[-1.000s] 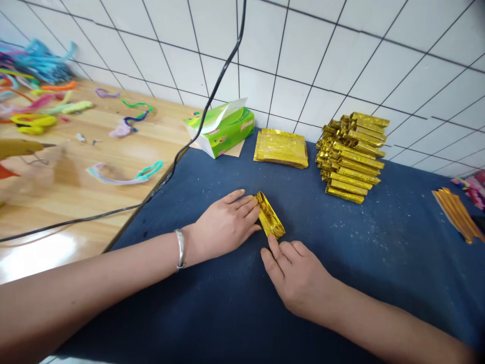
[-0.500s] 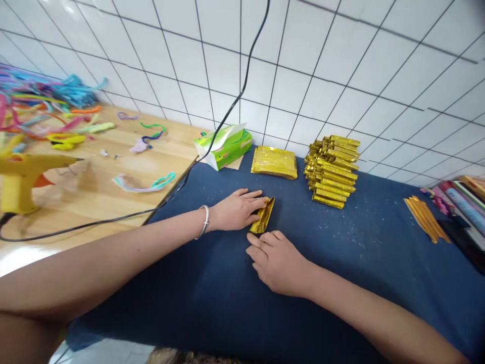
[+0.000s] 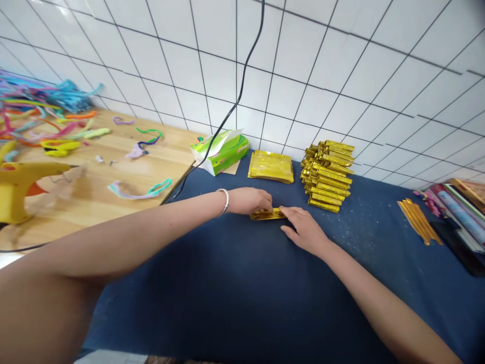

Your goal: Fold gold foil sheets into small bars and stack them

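Stretches the left arm in from the lower left, with a silver bangle (image 3: 227, 201) at the wrist. Bends the left hand (image 3: 247, 200) down, fingers curled onto the left part of a folded gold foil strip (image 3: 270, 216); hard to tell whether pinching it. Angles the right arm in from the lower right, with the right hand (image 3: 306, 231) palm down, thumb spread away from the fingers, fingertips touching the strip's right end. Lying crosswise on a dark blue tablecloth (image 3: 235, 298), just in front of a stack of flat gold foil sheets (image 3: 270, 166). Printed on the green tissue box (image 3: 231, 152) near the tiled wall (image 3: 182, 60): marks too small to read. Too blurred for reading, also, on the books (image 3: 460, 215) at far right.
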`<state>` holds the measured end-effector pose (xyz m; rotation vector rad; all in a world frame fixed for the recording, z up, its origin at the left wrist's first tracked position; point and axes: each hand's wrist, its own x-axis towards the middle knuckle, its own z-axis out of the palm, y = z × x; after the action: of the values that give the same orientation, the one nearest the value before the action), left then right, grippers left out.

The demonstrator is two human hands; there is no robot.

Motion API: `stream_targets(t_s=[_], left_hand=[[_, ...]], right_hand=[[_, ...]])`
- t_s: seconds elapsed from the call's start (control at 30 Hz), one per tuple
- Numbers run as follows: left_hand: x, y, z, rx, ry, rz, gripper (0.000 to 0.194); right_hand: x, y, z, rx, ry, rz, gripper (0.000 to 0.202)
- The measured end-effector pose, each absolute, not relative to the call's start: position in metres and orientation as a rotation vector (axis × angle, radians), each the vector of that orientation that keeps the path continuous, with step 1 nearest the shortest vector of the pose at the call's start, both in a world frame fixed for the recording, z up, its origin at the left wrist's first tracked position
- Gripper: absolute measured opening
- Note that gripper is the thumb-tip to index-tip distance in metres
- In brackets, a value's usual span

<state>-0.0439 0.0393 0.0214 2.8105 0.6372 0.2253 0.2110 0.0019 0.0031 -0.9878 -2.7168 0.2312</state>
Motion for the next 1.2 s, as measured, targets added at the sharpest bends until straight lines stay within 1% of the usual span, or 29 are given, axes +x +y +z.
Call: stream_targets(t_s=[0.2,0.37,0.47,0.6,0.83,1.0,1.2], left_hand=[[-0.061,0.015,0.012,2.747,0.899,0.446,0.021],[-0.079,-0.004,0.002,2.639,0.999,0.586,0.025],[-0.091,-0.020,-0.002,2.622,1.043,0.580,0.031],[-0.099,-0.041,-0.002,2.597,1.176,0.482,0.032],[-0.089,-0.043,-0.009,2.621,1.276,0.600,0.024],[-0.086,-0.042,-0.013,2.569,1.292,0.696,0.021],[-0.076,-0.034,-0.004,2.308,1.340,0.807,0.014]], right_hand=[[0.204,-0.010,0.001,-0.987,-2.698,0.186,0.042],[0.200,-0.019,0.001,-0.992,-2.702,0.132,0.041],[0.200,-0.019,-0.002,-1.001,-2.684,0.121,0.041],[0.198,-0.017,-0.007,-1.000,-2.625,0.109,0.037],[0.195,-0.015,-0.013,-0.987,-2.560,0.099,0.021],[0.192,-0.018,-0.009,-1.060,-2.495,0.193,0.016],[0.184,-0.016,-0.001,-1.130,-2.339,0.401,0.014]])
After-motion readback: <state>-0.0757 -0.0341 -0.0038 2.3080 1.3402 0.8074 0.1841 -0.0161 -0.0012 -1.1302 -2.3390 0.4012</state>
